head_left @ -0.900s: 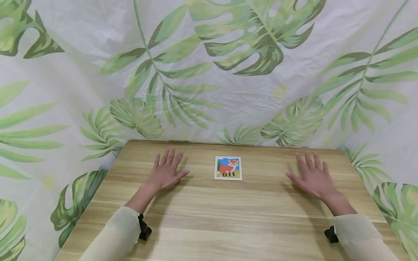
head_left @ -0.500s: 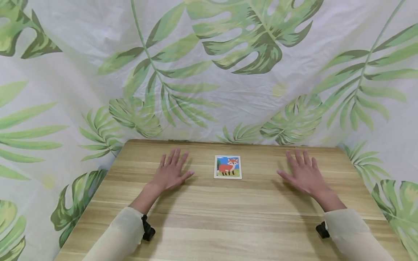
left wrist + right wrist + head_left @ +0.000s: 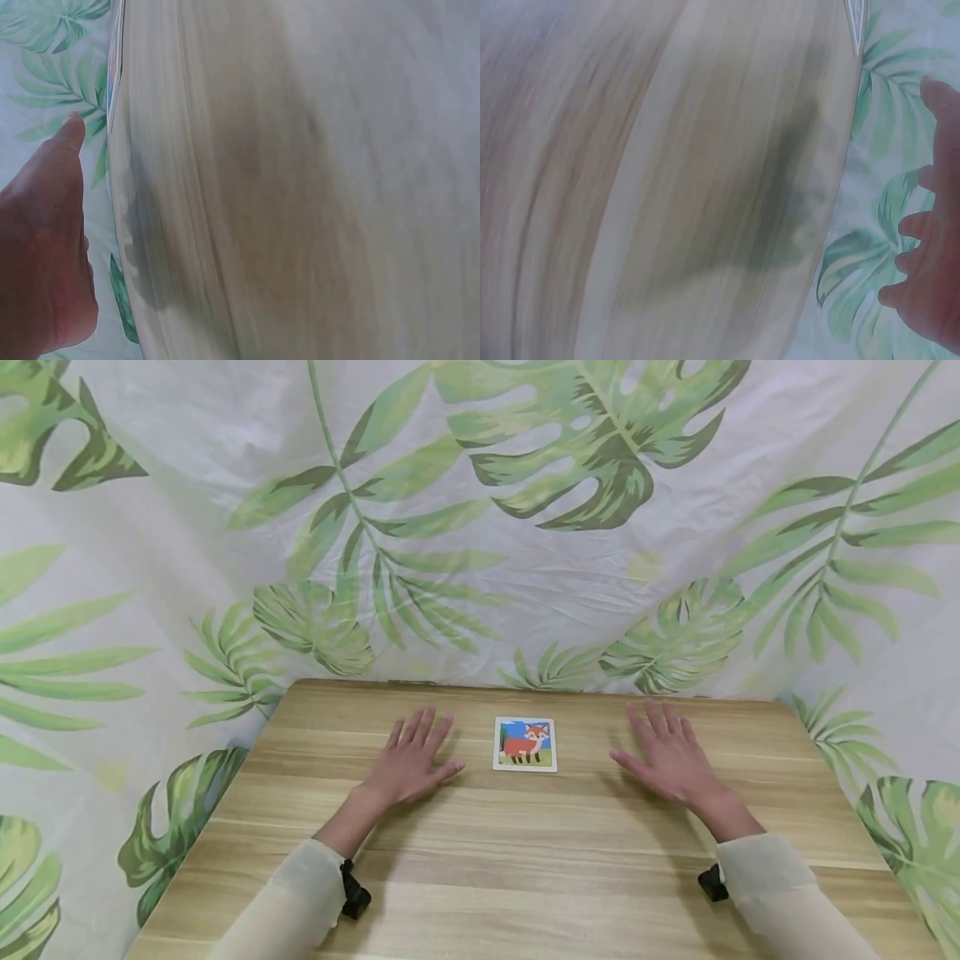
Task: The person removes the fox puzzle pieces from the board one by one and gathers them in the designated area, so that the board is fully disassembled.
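Observation:
A square picture card or puzzle [image 3: 525, 745] with a white border lies flat near the back of the table, showing a red fox on grass under blue sky. My left hand [image 3: 411, 762] is to its left, fingers straight and spread, thumb pointing at the card. On the other side my right hand [image 3: 670, 760] mirrors it, also spread and holding nothing. Both hands are apart from the card and hover above the wood, with shadows below them. In the left wrist view the left hand [image 3: 49, 240] shows at the left edge; the right wrist view has the right hand [image 3: 934, 225] at its right edge.
The wood-grain table [image 3: 525, 877] ends at a back edge just beyond the fingertips. Behind it hangs a white cloth [image 3: 570, 585] printed with green leaves, which also surrounds the sides. Small black devices [image 3: 355, 893] are strapped at both sleeve cuffs.
Both hands have moved inward toward the card, the left one rightward and the right one leftward. The card stays where it was.

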A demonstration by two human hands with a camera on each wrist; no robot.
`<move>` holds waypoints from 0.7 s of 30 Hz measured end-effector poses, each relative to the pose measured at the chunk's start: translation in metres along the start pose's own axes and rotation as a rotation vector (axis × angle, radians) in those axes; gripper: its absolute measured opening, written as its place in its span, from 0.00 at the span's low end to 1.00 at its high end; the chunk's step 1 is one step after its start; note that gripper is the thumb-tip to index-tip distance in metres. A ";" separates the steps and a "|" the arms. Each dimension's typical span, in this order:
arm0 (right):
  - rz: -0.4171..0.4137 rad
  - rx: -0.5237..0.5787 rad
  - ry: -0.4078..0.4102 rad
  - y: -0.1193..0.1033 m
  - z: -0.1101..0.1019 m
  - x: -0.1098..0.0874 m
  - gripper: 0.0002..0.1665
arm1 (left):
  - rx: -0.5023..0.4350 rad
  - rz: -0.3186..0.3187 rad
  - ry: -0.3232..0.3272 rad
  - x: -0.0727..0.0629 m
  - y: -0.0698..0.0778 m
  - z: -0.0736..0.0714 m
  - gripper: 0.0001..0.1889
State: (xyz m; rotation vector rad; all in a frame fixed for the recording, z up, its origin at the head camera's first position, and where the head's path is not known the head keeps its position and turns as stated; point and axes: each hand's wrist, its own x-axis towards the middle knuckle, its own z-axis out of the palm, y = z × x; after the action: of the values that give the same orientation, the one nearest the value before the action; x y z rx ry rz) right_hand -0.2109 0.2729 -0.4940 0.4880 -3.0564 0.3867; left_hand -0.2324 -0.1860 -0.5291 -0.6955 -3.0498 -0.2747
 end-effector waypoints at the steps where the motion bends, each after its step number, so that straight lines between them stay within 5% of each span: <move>1: -0.007 0.000 0.003 -0.002 0.001 0.001 0.53 | 0.003 0.003 0.001 0.000 0.002 0.000 0.46; 21: -0.218 0.150 0.098 -0.038 0.032 0.035 0.45 | 0.016 0.147 -0.045 0.006 0.037 0.007 0.46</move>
State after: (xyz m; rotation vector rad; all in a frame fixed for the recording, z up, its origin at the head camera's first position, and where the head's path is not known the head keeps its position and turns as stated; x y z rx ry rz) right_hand -0.2315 0.2196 -0.5137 0.7748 -2.8539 0.6127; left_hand -0.2215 -0.1495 -0.5296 -0.9311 -3.0181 -0.2359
